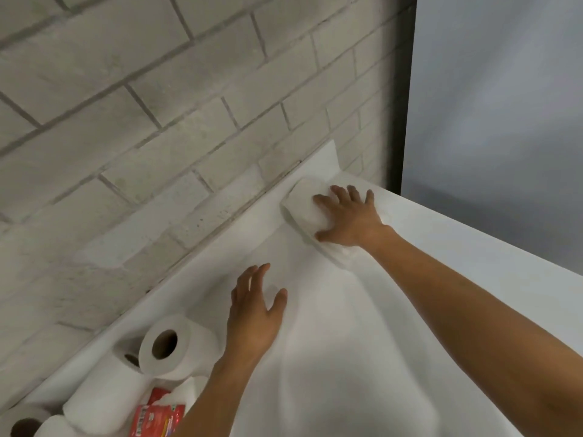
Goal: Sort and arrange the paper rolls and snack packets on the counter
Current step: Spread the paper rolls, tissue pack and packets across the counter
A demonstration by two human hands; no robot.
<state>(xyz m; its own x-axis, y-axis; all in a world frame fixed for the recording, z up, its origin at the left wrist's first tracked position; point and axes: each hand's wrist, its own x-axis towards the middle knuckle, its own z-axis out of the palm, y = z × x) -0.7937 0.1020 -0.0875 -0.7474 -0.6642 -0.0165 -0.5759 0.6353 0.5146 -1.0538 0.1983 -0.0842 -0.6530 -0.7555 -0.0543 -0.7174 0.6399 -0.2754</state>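
My right hand point(348, 217) is spread over a white paper roll point(304, 206) lying at the far end of the white counter point(347, 326), close to the brick wall, and grips it. My left hand point(255, 313) hovers over the middle of the counter, fingers apart, holding nothing. At the lower left several white paper rolls are piled; one roll point(172, 346) lies on top with its cardboard core facing me. A red snack packet point(157, 417) lies among them, partly covered by my left forearm.
A grey brick wall point(157, 121) runs along the counter's left side. A dark vertical frame point(402, 89) and a grey panel stand beyond the far end. The counter's right edge point(504, 244) drops off to the right.
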